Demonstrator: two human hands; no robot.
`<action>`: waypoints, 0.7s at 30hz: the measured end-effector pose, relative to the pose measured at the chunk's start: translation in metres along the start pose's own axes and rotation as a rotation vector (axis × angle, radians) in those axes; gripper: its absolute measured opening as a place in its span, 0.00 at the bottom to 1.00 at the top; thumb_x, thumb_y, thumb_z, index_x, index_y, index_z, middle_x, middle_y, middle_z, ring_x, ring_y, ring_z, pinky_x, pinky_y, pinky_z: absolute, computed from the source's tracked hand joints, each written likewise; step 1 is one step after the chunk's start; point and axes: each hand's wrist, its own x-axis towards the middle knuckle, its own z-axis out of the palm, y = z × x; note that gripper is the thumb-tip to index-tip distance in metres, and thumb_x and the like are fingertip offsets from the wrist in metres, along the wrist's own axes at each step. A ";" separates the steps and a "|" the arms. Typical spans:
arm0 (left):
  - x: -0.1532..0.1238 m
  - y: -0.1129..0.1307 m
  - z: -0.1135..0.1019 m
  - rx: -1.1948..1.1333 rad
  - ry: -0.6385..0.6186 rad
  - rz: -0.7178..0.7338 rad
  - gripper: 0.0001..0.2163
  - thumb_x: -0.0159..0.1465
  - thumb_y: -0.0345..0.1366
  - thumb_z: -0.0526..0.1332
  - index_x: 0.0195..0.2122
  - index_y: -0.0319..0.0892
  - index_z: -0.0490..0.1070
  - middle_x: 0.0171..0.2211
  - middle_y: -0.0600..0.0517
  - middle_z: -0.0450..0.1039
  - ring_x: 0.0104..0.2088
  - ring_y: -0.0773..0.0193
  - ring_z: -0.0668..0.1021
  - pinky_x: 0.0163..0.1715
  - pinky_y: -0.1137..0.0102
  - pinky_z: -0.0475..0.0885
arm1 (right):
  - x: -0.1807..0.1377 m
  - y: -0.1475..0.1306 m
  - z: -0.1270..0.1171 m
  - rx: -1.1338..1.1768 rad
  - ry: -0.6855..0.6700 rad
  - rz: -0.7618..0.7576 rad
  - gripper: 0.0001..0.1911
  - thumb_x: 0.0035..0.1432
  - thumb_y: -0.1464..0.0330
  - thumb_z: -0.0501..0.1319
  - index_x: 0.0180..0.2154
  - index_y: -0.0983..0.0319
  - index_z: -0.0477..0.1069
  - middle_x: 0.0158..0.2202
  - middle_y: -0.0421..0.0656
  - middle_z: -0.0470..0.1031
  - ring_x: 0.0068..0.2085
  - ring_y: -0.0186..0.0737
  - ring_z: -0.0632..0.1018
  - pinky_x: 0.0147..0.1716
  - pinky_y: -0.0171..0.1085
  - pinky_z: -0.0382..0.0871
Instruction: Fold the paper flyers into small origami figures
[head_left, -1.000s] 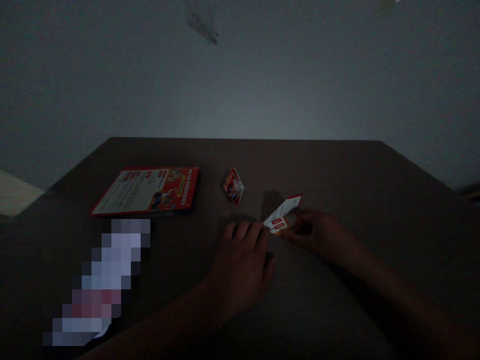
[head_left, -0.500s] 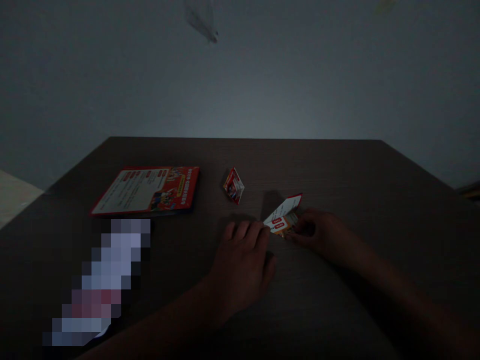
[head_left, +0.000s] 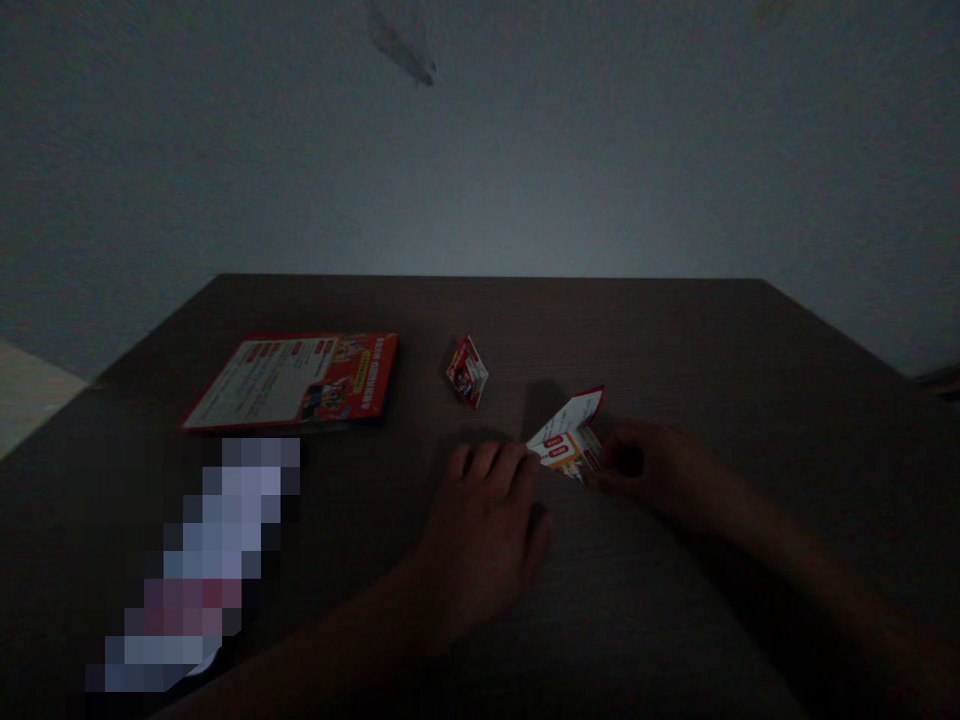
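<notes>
A small folded piece of printed paper [head_left: 564, 447], white with red and orange print, rests on the table with one flap standing up. My right hand [head_left: 660, 470] pinches its right edge between thumb and fingers. My left hand [head_left: 484, 525] lies palm down, fingers stretched out, the fingertips touching the paper's left corner. Farther back, apart from both hands, stands a smaller folded paper piece [head_left: 468, 372] in red and white.
At the left lies a stack of red and white printed leaflets [head_left: 292, 380]. In front of it is a lit, pixelated device-like shape [head_left: 202, 560]. The dark wooden table [head_left: 645, 320] meets a grey wall [head_left: 570, 150].
My right hand has shifted slightly right and nearer, and more of the paper's lower right part shows. My left hand stays put.
</notes>
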 end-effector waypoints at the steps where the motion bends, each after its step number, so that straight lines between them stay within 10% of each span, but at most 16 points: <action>1: 0.000 0.000 0.000 -0.001 -0.001 -0.001 0.18 0.64 0.41 0.52 0.54 0.42 0.63 0.50 0.46 0.66 0.49 0.51 0.66 0.50 0.54 0.58 | 0.000 0.001 -0.001 -0.002 -0.012 0.006 0.09 0.49 0.61 0.64 0.27 0.61 0.72 0.26 0.41 0.76 0.26 0.38 0.74 0.24 0.34 0.63; 21: 0.000 -0.001 0.003 -0.013 0.036 0.017 0.18 0.63 0.40 0.54 0.53 0.42 0.64 0.50 0.46 0.67 0.49 0.51 0.66 0.50 0.53 0.58 | 0.005 0.021 -0.004 0.300 0.017 -0.098 0.15 0.52 0.56 0.63 0.35 0.61 0.71 0.28 0.41 0.75 0.28 0.37 0.74 0.26 0.34 0.66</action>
